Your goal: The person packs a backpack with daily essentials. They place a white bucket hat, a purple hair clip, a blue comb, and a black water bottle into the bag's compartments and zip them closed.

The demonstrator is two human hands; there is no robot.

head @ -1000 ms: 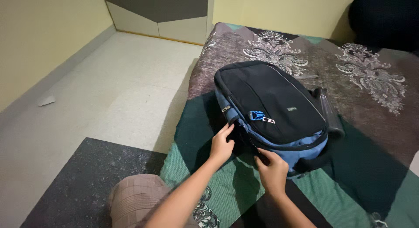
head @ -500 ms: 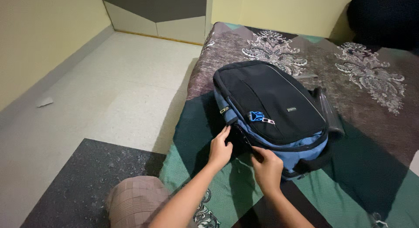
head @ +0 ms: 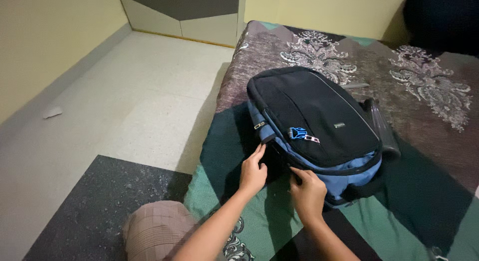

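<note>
A black and blue backpack [head: 314, 116] lies flat on a bed with a patterned green and grey-brown bedspread [head: 419, 91]. My left hand [head: 253, 172] rests against the backpack's near edge, fingers together, touching the dark side fabric. My right hand [head: 308, 192] pinches the bag's lower edge near its zipper line; what it grips is too small to see. A blue clip with metal zipper pulls [head: 301, 134] hangs on the bag's front panel.
A dark speckled mat [head: 95, 211] lies on the pale floor [head: 134, 91] left of the bed. My knee in checked fabric [head: 154, 231] shows at the bottom. A dark pillow [head: 444, 21] sits at the bed's far right corner. A scrap of paper [head: 52, 112] lies by the wall.
Both hands stayed at the backpack's near edge with small shifts; the right hand moved slightly along the lower edge. The view tilted a little.
</note>
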